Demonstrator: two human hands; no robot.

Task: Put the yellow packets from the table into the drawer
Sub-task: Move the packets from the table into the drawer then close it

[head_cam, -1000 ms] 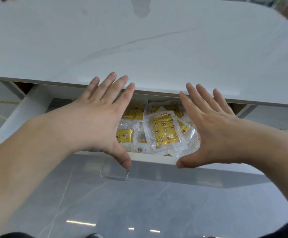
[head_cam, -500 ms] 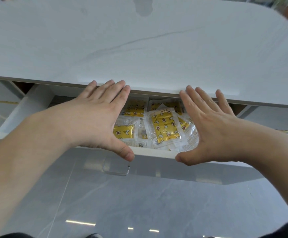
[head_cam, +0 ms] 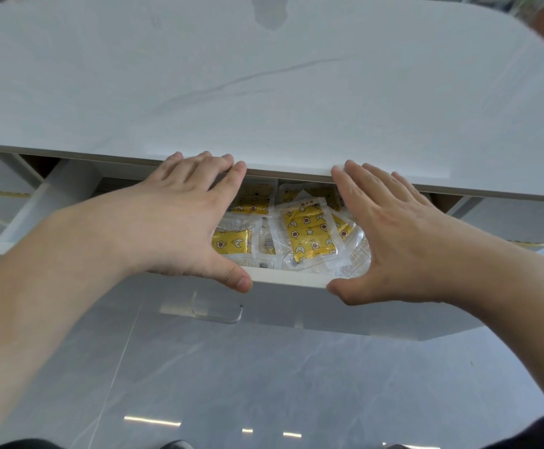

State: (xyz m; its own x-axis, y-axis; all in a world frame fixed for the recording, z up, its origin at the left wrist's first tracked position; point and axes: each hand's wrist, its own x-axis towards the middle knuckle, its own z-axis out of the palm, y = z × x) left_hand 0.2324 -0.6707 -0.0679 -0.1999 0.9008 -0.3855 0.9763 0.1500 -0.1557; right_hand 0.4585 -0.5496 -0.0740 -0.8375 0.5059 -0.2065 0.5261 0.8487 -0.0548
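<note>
Several yellow packets [head_cam: 308, 233] in clear wrappers lie in the white drawer [head_cam: 290, 280], which sticks out a little from under the white marble table top [head_cam: 264, 79]. My left hand [head_cam: 180, 218] lies flat over the drawer's left part, fingers straight, thumb on the front rim. My right hand [head_cam: 394, 234] is flat over the right part, thumb at the rim. The fingertips of both hands reach the table's edge. Neither hand holds anything.
A clear handle [head_cam: 217, 311] sticks out of the drawer front below my left thumb. The grey glossy floor [head_cam: 264, 384] lies under the drawer. An open cabinet bay [head_cam: 5, 196] shows at the left under the table.
The drawer has slid inward under the table top, with both flat hands moving forward along with it. Fewer packets show now.
</note>
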